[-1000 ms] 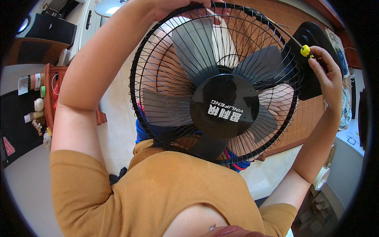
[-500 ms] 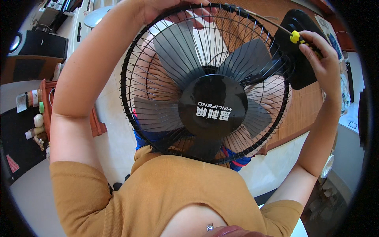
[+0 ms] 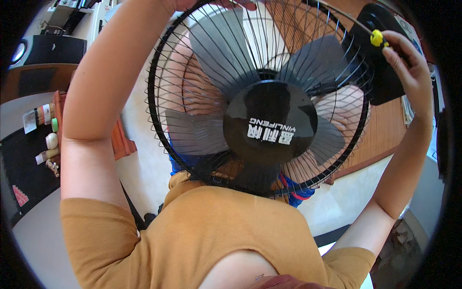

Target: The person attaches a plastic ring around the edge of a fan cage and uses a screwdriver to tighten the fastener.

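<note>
A black electric fan point(image 3: 269, 120) leans against my lap, its round wire grille facing up and its grey blades showing through the wires. At the top edge my left hand point(image 3: 180, 4), partly cut off by the picture, is closed over the far rim of the grille, with fingertips showing past the wires. Out at the right, my right hand point(image 3: 411, 60) is closed around the yellow and black handle of a screwdriver point(image 3: 377, 37). The screwdriver's thin shaft reaches up and left to the grille's far right rim; its tip is hard to make out. Behind that hand is the fan's flat black base point(image 3: 380, 72).
A brown slatted mat point(image 3: 380, 130) with a wooden edge lies beyond the fan at the right. On the left stand a black speaker-like box point(image 3: 55, 55) and a dark surface holding small bottles point(image 3: 52, 140). Pale floor tiles point(image 3: 144, 178) show below.
The view has shifted, and the fan appears larger and slightly farther right. My right hand with the screwdriver appears a little up and to the right; both hands keep their holds.
</note>
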Motion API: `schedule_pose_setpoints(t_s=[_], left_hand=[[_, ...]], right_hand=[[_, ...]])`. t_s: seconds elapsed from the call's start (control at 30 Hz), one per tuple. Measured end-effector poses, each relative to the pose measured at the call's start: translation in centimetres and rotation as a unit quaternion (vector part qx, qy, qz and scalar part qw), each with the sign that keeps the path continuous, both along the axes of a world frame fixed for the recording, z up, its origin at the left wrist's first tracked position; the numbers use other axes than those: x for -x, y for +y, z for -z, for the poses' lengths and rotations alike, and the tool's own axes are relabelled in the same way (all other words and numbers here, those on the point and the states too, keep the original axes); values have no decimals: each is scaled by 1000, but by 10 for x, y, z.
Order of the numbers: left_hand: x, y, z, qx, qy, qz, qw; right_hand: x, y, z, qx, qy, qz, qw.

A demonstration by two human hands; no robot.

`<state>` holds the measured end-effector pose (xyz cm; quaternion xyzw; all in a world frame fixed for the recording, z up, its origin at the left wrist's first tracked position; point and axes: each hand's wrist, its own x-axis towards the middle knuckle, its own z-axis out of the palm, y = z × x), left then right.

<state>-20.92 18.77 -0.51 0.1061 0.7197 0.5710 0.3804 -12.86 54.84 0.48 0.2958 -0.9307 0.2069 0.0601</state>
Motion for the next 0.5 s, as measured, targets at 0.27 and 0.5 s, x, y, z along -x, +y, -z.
schedule_pose_setpoints(t_s=[0.27, 0.5], left_hand=[[5, -34, -10, 86, 55, 32, 994], [7, -49, -5, 64, 14, 40, 997]], right_hand=[[-13, -10, 27, 132, -103, 89, 982], [-17, 4, 35, 136, -110, 94, 980]])
